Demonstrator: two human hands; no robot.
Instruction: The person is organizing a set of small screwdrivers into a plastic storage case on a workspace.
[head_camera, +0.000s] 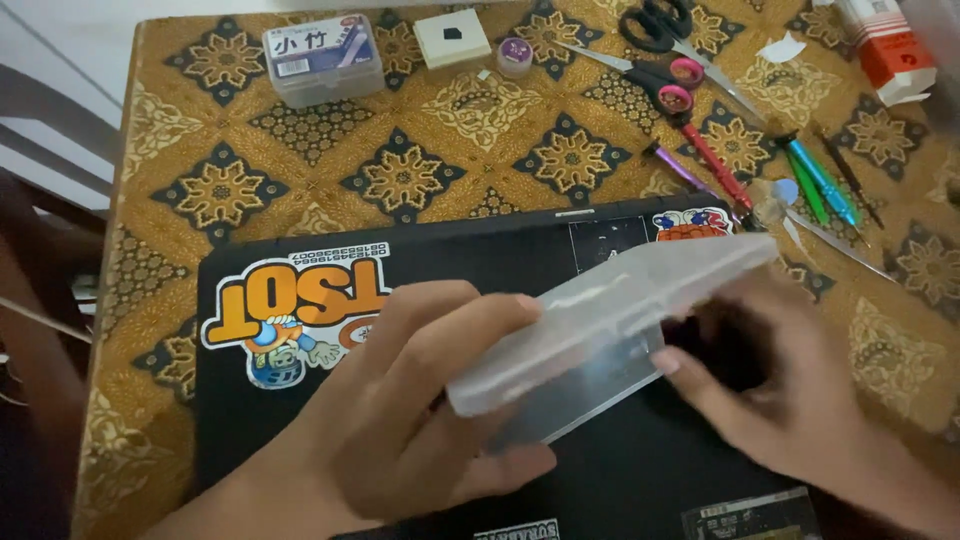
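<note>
A clear, frosted plastic case (610, 325) hovers over a black closed laptop (300, 400) covered with stickers. My left hand (400, 420) grips the case's near-left end, fingers over the top and thumb underneath. My right hand (790, 390) holds its right side, thumb pressed along the lower edge. The case is tilted, with its right end higher.
The laptop lies on a gold and black patterned tablecloth (480, 120). Behind it are a clear plastic box (322, 58), a small white square box (452, 38), a tiny round pot (515, 55), scissors (660, 50), several screwdrivers and pens (820, 180), and a red and white carton (890, 50).
</note>
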